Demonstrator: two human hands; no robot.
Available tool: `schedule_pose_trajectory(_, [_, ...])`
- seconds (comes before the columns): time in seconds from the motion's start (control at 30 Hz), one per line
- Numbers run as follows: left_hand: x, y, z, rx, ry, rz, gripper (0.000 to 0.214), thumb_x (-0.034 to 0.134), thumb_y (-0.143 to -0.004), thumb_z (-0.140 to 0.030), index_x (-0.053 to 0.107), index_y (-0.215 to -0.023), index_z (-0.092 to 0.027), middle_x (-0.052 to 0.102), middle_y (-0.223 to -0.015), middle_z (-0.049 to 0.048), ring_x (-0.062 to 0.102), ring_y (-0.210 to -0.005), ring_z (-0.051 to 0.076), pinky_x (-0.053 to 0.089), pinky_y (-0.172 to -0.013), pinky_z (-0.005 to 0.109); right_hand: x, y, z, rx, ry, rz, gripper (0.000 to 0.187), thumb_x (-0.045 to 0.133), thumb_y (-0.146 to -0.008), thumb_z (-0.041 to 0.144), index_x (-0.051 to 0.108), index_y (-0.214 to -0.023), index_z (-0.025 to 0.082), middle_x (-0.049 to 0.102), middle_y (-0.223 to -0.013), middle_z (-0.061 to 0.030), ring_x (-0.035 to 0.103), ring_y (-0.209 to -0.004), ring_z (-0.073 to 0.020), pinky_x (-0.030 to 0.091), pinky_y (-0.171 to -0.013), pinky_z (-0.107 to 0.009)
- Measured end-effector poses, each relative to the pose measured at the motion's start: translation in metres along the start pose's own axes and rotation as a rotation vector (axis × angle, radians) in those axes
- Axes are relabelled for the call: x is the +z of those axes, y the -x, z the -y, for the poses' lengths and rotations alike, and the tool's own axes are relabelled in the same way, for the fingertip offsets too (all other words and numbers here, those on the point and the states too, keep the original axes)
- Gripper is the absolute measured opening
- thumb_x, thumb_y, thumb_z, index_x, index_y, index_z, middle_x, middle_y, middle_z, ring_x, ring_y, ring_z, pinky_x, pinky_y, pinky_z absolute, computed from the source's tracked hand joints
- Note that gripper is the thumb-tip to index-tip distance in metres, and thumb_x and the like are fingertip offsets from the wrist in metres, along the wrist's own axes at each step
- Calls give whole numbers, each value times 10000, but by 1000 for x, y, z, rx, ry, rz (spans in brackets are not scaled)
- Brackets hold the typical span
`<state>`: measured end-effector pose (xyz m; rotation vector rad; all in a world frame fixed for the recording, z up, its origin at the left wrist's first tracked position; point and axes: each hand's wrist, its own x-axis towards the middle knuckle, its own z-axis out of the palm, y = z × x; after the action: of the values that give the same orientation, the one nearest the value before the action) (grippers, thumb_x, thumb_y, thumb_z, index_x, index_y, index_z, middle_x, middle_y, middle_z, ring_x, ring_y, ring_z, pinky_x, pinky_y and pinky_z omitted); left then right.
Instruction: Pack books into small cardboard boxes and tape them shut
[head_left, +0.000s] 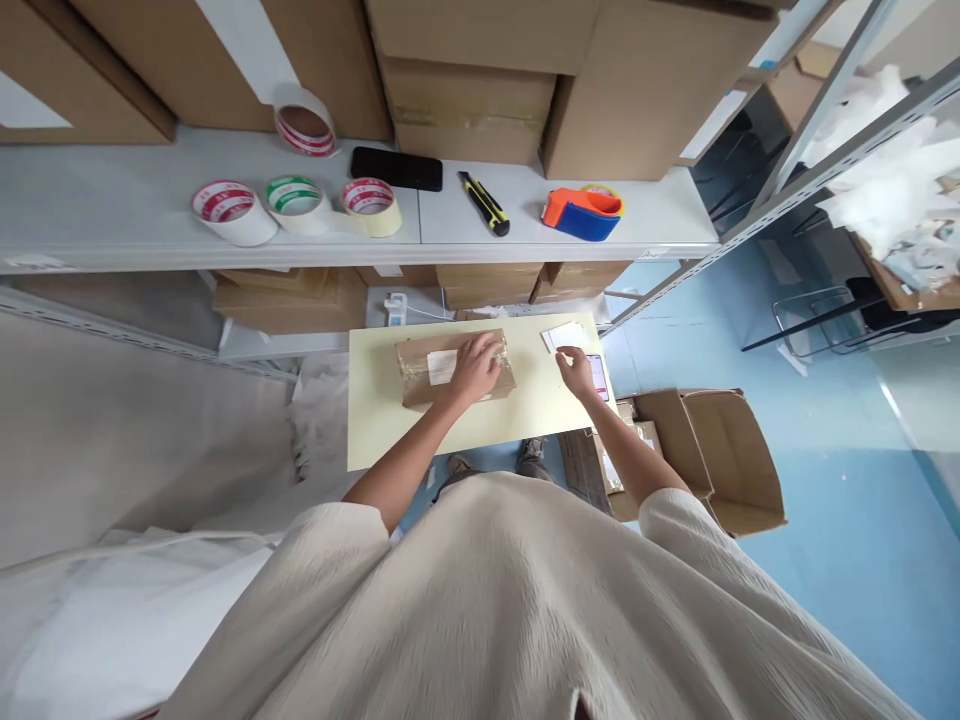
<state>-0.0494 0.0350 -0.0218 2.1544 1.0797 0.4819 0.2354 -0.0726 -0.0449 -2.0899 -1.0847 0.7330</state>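
On the pale yellow table, a taped cardboard box (pixel 416 360) lies lengthwise with a white label (pixel 441 367) on top. My left hand (pixel 477 368) rests on the right part of that box, fingers spread over its top. To the right, my right hand (pixel 576 373) is held with its fingers curled together; anything between the fingertips is too small to make out. Just beyond it lie white paper slips (pixel 564 335). A phone with a lit screen (pixel 598 376) is beside this hand, partly covered by it.
Above the table (pixel 375 430), a grey shelf (pixel 450 225) bears tape rolls (pixel 236 215), a black phone (pixel 397 168), a yellow-black utility knife (pixel 486 205) and an orange-blue tape dispenser (pixel 581 213). An open carton (pixel 731 460) stands on the floor at right.
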Motion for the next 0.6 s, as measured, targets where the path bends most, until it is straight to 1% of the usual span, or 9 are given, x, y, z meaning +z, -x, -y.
schedule_pose_trajectory(0.13, [42, -38, -42, 54, 56, 64, 465, 593, -1077, -176, 782, -1494, -258, 671, -1713, 125, 580, -1646, 341, 424, -1432, 531, -29, -23, -44, 74, 38, -4, 415, 697, -978, 582, 814, -1197, 250, 805, -1412, -202, 749, -1345, -407, 595, -1213, -591])
schedule_pose_trajectory(0.23, [80, -66, -63, 23, 110, 105, 503, 567, -1049, -113, 793, -1478, -249, 727, -1642, 117, 640, -1595, 317, 467, -1413, 492, -43, -46, -70, 105, 32, 69, 340, 729, -954, 515, 804, -1164, 259, 829, -1367, -182, 782, -1261, -383, 619, -1173, -565])
schedule_pose_trajectory(0.33, [122, -87, -70, -125, 193, 142, 563, 545, -988, -48, 807, -1450, -234, 760, -1595, 123, 703, -1530, 314, 527, -1371, 482, -49, -75, -92, 140, 35, 193, 287, 726, -956, 451, 781, -1160, 257, 833, -1368, -164, 809, -1160, -342, 635, -1125, -525])
schedule_pose_trajectory(0.43, [160, -98, -69, -354, 320, 153, 582, 543, -966, -45, 794, -1457, -226, 775, -1583, 134, 762, -1452, 315, 603, -1289, 484, -46, -108, -108, 121, 99, 272, 246, 733, -961, 423, 757, -1141, 257, 812, -1371, -160, 797, -1134, -328, 626, -1117, -508])
schedule_pose_trajectory(0.53, [188, -105, -62, -558, 399, 105, 558, 544, -971, -57, 779, -1448, -224, 792, -1565, 140, 791, -1402, 310, 625, -1252, 493, -36, -141, -118, 61, 180, 311, 235, 740, -980, 450, 734, -1124, 265, 780, -1311, -165, 752, -1139, -345, 624, -1088, -521])
schedule_pose_trajectory(0.6, [200, -108, -57, -639, 416, 71, 537, 546, -972, -54, 776, -1430, -216, 799, -1553, 147, 799, -1381, 302, 616, -1260, 494, -26, -159, -120, 16, 222, 309, 308, 788, -975, 519, 721, -1153, 276, 746, -1300, -164, 708, -1178, -368, 611, -1087, -540])
